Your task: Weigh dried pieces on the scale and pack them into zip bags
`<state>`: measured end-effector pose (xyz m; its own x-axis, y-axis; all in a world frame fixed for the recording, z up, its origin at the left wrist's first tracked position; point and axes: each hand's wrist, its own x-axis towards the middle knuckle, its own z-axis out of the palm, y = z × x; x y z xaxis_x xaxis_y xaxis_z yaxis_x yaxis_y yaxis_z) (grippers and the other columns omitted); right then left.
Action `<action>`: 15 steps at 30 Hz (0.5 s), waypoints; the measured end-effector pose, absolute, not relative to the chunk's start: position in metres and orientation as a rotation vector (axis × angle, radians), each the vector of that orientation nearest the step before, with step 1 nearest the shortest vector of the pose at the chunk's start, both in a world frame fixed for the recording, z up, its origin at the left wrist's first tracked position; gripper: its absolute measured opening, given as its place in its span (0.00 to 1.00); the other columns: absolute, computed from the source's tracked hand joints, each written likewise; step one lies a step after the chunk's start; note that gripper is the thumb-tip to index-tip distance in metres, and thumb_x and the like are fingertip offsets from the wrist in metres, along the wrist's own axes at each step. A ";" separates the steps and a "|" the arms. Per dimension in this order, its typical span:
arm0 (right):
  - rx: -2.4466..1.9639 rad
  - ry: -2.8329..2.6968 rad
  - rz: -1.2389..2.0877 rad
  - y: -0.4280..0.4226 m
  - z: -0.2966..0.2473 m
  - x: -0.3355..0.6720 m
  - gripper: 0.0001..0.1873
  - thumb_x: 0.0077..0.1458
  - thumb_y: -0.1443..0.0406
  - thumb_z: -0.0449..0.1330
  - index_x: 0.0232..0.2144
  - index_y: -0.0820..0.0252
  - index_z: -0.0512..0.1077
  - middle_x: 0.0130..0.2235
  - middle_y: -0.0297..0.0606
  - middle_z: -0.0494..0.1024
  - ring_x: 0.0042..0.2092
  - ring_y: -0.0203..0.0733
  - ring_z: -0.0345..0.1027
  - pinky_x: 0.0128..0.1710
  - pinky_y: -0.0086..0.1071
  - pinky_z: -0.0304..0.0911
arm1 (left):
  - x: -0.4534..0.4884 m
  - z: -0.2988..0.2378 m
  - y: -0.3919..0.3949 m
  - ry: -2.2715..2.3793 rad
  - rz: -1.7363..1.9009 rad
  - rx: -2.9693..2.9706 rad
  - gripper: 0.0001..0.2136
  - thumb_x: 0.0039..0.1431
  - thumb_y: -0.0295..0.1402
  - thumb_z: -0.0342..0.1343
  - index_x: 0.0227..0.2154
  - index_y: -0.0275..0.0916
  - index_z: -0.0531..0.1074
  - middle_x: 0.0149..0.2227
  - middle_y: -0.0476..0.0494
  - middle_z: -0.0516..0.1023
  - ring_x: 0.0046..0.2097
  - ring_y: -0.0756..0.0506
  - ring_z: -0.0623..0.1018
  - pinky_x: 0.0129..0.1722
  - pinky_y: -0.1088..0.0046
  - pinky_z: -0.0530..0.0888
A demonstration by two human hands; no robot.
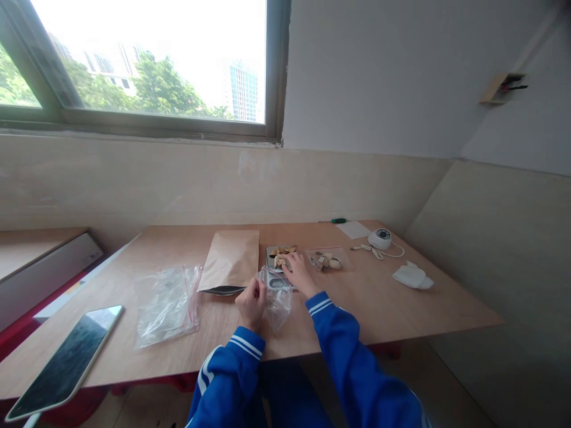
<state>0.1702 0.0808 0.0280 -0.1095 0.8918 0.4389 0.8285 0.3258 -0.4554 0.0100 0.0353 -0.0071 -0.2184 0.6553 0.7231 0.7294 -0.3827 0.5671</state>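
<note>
My left hand (251, 304) is closed on the upper edge of a small clear zip bag (279, 306), which hangs down near the table's front edge. Over a small digital scale (272, 282), my right hand (300, 272) reaches in from the right. Its fingers close around a tan dried piece among several dried pieces (281, 252) on the scale's plate; their exact kind is too small to tell. The bag and my hands partly cover the scale. A second clear zip bag (328, 259) with pale pieces in it lies just right of my right hand.
A brown paper pouch (234, 255) lies left of the scale, its dark mouth toward me. Clear plastic bags (168, 306) and a phone (66, 359) are farther left. To the right are a white fan-like device (380, 238) with a cable, a white crumpled cloth (413, 276) and a green-handled screwdriver (339, 220).
</note>
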 end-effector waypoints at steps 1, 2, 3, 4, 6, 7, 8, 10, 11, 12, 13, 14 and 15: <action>-1.551 -1.971 0.100 0.086 0.022 0.169 0.16 0.56 0.69 0.54 0.48 0.60 0.70 0.45 0.46 0.73 0.48 0.49 0.65 0.49 0.41 0.60 | 0.010 -0.007 0.035 -1.698 -1.689 -1.928 0.17 0.60 0.36 0.46 0.16 0.39 0.60 0.14 0.55 0.60 0.17 0.55 0.61 0.20 0.80 0.57; -1.582 -1.989 0.078 0.089 0.017 0.167 0.16 0.55 0.69 0.55 0.47 0.60 0.70 0.45 0.47 0.73 0.47 0.51 0.64 0.48 0.42 0.59 | 0.010 -0.008 0.035 -1.697 -1.689 -1.933 0.17 0.61 0.36 0.46 0.16 0.39 0.60 0.14 0.55 0.61 0.17 0.55 0.61 0.20 0.80 0.57; -1.605 -1.993 0.058 0.091 0.014 0.166 0.15 0.55 0.68 0.55 0.46 0.60 0.71 0.44 0.47 0.74 0.47 0.52 0.64 0.47 0.43 0.59 | 0.010 -0.008 0.035 -1.702 -1.690 -1.937 0.17 0.61 0.35 0.46 0.16 0.39 0.60 0.14 0.55 0.61 0.17 0.55 0.61 0.20 0.80 0.57; -1.617 -1.984 0.046 0.092 0.012 0.165 0.14 0.54 0.68 0.56 0.44 0.61 0.72 0.43 0.47 0.74 0.46 0.52 0.64 0.47 0.43 0.59 | 0.010 -0.008 0.035 -1.711 -1.691 -1.938 0.17 0.61 0.35 0.46 0.16 0.39 0.60 0.14 0.55 0.61 0.17 0.55 0.61 0.20 0.80 0.57; -1.593 -1.921 0.076 0.088 0.014 0.165 0.11 0.53 0.67 0.56 0.39 0.61 0.73 0.41 0.47 0.76 0.45 0.52 0.65 0.46 0.43 0.59 | 0.010 -0.008 0.035 -1.723 -1.694 -1.938 0.17 0.61 0.35 0.46 0.16 0.39 0.60 0.14 0.55 0.61 0.17 0.55 0.61 0.20 0.80 0.57; -1.554 -1.857 0.125 0.085 0.017 0.167 0.10 0.53 0.67 0.57 0.38 0.62 0.73 0.40 0.46 0.76 0.44 0.51 0.66 0.45 0.42 0.59 | 0.010 -0.007 0.035 -1.724 -1.695 -1.937 0.17 0.61 0.35 0.46 0.16 0.39 0.60 0.14 0.55 0.61 0.17 0.55 0.61 0.20 0.79 0.57; -1.502 -1.767 0.199 0.080 0.020 0.169 0.10 0.53 0.65 0.57 0.38 0.62 0.73 0.40 0.45 0.76 0.43 0.50 0.67 0.44 0.41 0.60 | 0.010 -0.007 0.034 -1.722 -1.695 -1.934 0.17 0.61 0.35 0.46 0.16 0.39 0.59 0.14 0.55 0.61 0.17 0.55 0.61 0.20 0.79 0.57; -1.374 -1.551 0.414 0.068 0.031 0.174 0.14 0.55 0.61 0.55 0.40 0.63 0.73 0.39 0.44 0.77 0.40 0.46 0.69 0.40 0.37 0.63 | 0.011 -0.006 0.034 -1.723 -1.693 -1.922 0.17 0.61 0.35 0.46 0.16 0.39 0.59 0.14 0.55 0.61 0.17 0.55 0.61 0.21 0.79 0.57; -1.311 -1.453 0.535 0.062 0.037 0.176 0.16 0.56 0.58 0.54 0.41 0.64 0.72 0.39 0.44 0.78 0.38 0.44 0.70 0.38 0.36 0.64 | 0.011 -0.006 0.034 -1.726 -1.693 -1.915 0.17 0.61 0.35 0.46 0.16 0.39 0.59 0.14 0.55 0.61 0.17 0.55 0.61 0.21 0.79 0.57; -1.259 -1.382 0.651 0.054 0.042 0.179 0.18 0.57 0.56 0.53 0.41 0.64 0.72 0.38 0.43 0.78 0.36 0.43 0.70 0.36 0.35 0.65 | 0.011 -0.006 0.034 -1.732 -1.695 -1.906 0.17 0.60 0.36 0.46 0.16 0.39 0.59 0.14 0.55 0.61 0.17 0.55 0.62 0.21 0.79 0.57; -1.218 -1.348 0.758 0.047 0.047 0.180 0.20 0.57 0.54 0.53 0.42 0.64 0.72 0.37 0.43 0.79 0.35 0.43 0.71 0.34 0.34 0.65 | 0.011 -0.006 0.034 -1.740 -1.699 -1.897 0.17 0.60 0.36 0.46 0.16 0.39 0.59 0.14 0.55 0.61 0.17 0.55 0.61 0.21 0.79 0.57; -1.187 -1.357 0.845 0.041 0.052 0.182 0.21 0.57 0.53 0.53 0.42 0.64 0.73 0.36 0.42 0.79 0.35 0.43 0.71 0.33 0.34 0.65 | 0.011 -0.007 0.035 -1.750 -1.706 -1.891 0.17 0.60 0.36 0.46 0.16 0.39 0.59 0.14 0.55 0.61 0.17 0.55 0.61 0.21 0.79 0.57; -1.167 -1.403 0.904 0.035 0.054 0.183 0.21 0.56 0.53 0.54 0.42 0.64 0.74 0.37 0.42 0.79 0.36 0.43 0.71 0.34 0.33 0.66 | 0.011 -0.007 0.035 -1.760 -1.714 -1.888 0.17 0.60 0.37 0.46 0.16 0.39 0.60 0.14 0.55 0.61 0.17 0.55 0.61 0.21 0.80 0.57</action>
